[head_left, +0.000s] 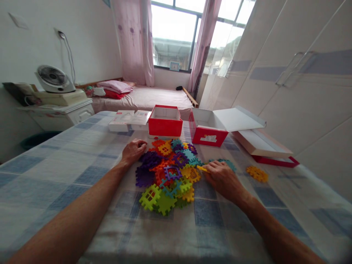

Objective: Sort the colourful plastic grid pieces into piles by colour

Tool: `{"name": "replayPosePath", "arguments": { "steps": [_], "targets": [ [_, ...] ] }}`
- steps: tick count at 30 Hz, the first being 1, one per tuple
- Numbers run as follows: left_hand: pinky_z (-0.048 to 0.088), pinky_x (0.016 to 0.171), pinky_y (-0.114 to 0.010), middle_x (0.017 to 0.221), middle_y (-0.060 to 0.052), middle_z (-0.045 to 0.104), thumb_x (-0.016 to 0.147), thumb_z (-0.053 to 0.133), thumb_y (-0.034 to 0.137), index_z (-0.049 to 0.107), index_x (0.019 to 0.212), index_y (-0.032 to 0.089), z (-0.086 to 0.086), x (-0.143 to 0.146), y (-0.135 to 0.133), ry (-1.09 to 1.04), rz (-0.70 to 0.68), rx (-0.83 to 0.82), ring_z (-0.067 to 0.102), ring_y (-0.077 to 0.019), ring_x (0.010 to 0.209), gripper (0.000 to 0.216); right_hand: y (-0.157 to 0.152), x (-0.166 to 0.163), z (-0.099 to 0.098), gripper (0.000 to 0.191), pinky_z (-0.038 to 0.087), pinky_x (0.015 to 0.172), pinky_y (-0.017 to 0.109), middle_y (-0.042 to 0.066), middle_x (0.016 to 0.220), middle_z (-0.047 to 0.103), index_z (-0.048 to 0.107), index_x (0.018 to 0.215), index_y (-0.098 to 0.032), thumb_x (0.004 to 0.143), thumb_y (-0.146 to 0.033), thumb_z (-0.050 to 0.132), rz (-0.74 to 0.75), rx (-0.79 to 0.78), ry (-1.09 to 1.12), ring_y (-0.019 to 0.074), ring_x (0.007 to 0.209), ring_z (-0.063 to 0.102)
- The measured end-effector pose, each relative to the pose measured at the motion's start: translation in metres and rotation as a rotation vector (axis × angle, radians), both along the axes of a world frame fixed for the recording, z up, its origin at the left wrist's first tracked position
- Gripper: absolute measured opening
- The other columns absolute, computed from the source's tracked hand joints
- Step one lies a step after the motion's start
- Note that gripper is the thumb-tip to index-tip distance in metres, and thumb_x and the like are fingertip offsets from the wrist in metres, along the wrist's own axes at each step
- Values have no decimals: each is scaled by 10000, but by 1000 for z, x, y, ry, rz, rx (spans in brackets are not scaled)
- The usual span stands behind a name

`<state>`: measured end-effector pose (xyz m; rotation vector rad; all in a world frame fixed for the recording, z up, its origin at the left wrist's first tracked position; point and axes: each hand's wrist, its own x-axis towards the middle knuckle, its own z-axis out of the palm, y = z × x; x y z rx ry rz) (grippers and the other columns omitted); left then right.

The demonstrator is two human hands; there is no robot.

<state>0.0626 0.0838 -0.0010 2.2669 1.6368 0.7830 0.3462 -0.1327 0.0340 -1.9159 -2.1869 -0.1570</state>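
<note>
A heap of plastic interlocking tiles with notched edges lies mid-table, with purple (145, 177), orange (160, 177), turquoise (189, 156) and lime green (165, 204) ones overlapping; some have window cutouts. My right hand (223, 179), right of the heap, pinches a yellow interlocking tile (202, 168), seen edge-on. Partly behind that hand lies a turquoise tile (229, 164). Farther right, a yellow-orange tile (256, 173) rests alone on the cloth. My left hand (134, 150) rests curled on the table at the heap's upper left, near the purple tiles; nothing shows in its fingers.
Behind the heap stand an open red box (165, 123) and a second red box (210, 135) with its white lid folded right. A white box (120, 121) lies back left, a shallow box part (264, 143) at right. A checked cloth (90, 156) covers the table.
</note>
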Motion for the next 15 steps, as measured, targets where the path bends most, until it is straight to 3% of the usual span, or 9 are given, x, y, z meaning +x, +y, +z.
{"name": "replayPosePath", "arguments": {
  "steps": [4,7,15],
  "targets": [
    [463,794,-283,1040,-72,686,779,403,366,721,958,189,0,0,-1,5,4,-4,632,-226,913,406,0,-9,11,285,357,603,245,6,700,584,559,757,-172,902,-371,414,-101,-131,423,134,653,531],
    [460,800,-283,1040,-74,684,785,400,374,719,961,187,1,1,-1,2,14,-7,632,-227,918,409,5,-21,14,293,349,597,243,-4,704,560,557,711,-173,868,-397,453,-96,-244,500,128,654,512],
    [458,816,-255,1053,-49,684,789,415,363,727,936,217,0,1,-1,3,16,4,624,-205,931,374,23,-42,-6,133,419,744,276,30,864,575,601,751,-201,800,-317,557,-89,-31,541,159,813,546]
  ]
}}
